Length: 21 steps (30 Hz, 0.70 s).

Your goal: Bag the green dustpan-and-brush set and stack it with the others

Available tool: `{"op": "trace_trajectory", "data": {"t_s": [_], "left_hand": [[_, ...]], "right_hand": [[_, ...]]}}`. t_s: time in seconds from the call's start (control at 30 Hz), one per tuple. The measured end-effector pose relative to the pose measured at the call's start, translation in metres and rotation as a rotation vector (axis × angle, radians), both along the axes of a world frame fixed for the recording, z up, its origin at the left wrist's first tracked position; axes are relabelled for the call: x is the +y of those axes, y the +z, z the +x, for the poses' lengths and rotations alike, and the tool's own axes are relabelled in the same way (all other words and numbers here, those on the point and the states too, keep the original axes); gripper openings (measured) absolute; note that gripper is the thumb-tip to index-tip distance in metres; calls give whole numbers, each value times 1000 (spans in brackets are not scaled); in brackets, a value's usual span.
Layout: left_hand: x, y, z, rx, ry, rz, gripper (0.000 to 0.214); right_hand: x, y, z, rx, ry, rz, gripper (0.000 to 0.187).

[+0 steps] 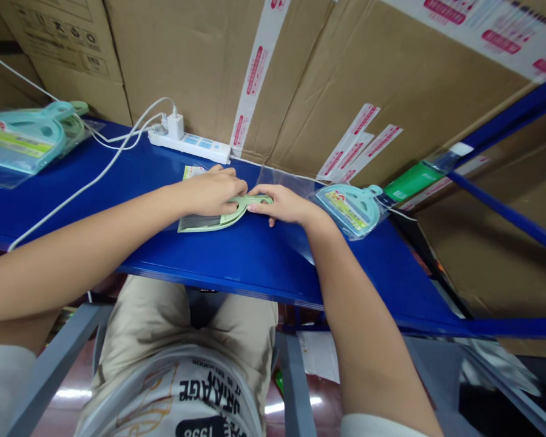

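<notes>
A pale green hand dustpan and brush set (pixel 237 216) lies on the blue tabletop in front of me, grey bristles facing left and handle to the right. My left hand (pixel 216 191) presses over the set with curled fingers, covering much of it. At the handle end, my right hand (pixel 284 204) grips with thumb and fingers, close to the left fingertips. Part of a printed label card (pixel 192 172) shows behind my left hand. Clear plastic film (pixel 279 177) lies behind and beneath my right hand.
Bagged light-blue dustpan sets lie at right (pixel 366 206) and far left (pixel 50 139). A white power strip (pixel 191 144) with cables sits against cardboard boxes (pixel 186 67). A green-labelled bottle (pixel 414 181) rests at the right, beside a blue frame bar (pixel 509 209).
</notes>
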<state>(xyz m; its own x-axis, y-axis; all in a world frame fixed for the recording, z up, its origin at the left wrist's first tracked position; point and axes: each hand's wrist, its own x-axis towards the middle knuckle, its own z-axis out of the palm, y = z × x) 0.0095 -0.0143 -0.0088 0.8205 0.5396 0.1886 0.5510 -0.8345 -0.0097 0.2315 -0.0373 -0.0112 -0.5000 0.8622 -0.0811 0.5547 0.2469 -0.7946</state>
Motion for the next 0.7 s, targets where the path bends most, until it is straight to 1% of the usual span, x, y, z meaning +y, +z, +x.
{"op": "trace_trajectory", "data": {"t_s": [0.17, 0.37, 0.47, 0.57, 0.7], "left_hand": [[-1, 6, -1, 25, 30, -44, 34], [-1, 25, -7, -91, 99, -134, 41], [1, 28, -10, -78, 125, -142, 40], [4, 27, -12, -87, 117, -141, 42], [10, 26, -18, -134, 147, -116, 44]], "right_hand": [[0, 0, -1, -2, 17, 16, 28], [1, -2, -5, -19, -15, 61, 20], [1, -2, -5, -37, -21, 97, 21], [1, 0, 0, -106, -50, 171, 24], [-1, 2, 10, -248, -147, 367, 23]]}}
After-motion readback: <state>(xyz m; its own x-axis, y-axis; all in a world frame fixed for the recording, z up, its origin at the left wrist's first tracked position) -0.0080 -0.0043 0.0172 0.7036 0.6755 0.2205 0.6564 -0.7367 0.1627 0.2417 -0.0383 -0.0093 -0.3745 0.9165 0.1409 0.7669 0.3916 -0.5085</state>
